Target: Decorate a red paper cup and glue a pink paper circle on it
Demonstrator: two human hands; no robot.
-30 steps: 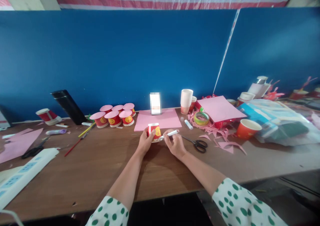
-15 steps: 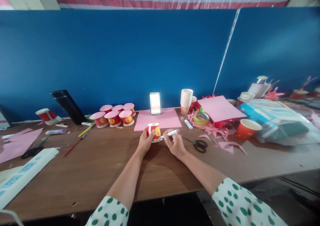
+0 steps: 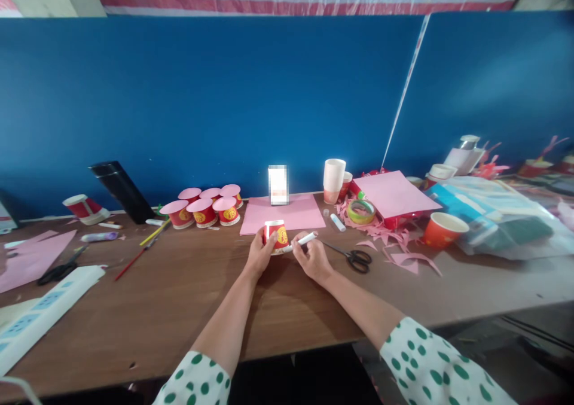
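Observation:
A red paper cup with a yellow emblem [image 3: 281, 236] is upside down in my left hand [image 3: 260, 253], the thumb pressed on its side. My right hand [image 3: 313, 259] grips a white marker-like pen [image 3: 307, 238], its tip at the lower right of the cup. Whether the tip touches the cup I cannot tell. Behind the cup lies a stack of pink paper [image 3: 305, 212], with a bright phone-like screen [image 3: 278, 185] upright at its back. Just right of my right hand are black-handled scissors [image 3: 359, 261].
Several red cups topped with pink discs [image 3: 204, 212] stand at the back left, beside a black bottle [image 3: 122, 192]. Stacked white cups [image 3: 334, 180], green tape [image 3: 360, 212], pink scraps [image 3: 403, 237] and an orange cup [image 3: 445, 230] are on the right. A power strip [image 3: 49, 312] lies front left.
The white pen in my right hand has shifted slightly left and tilted a little more upright. My left hand and the cup stay nearly in place.

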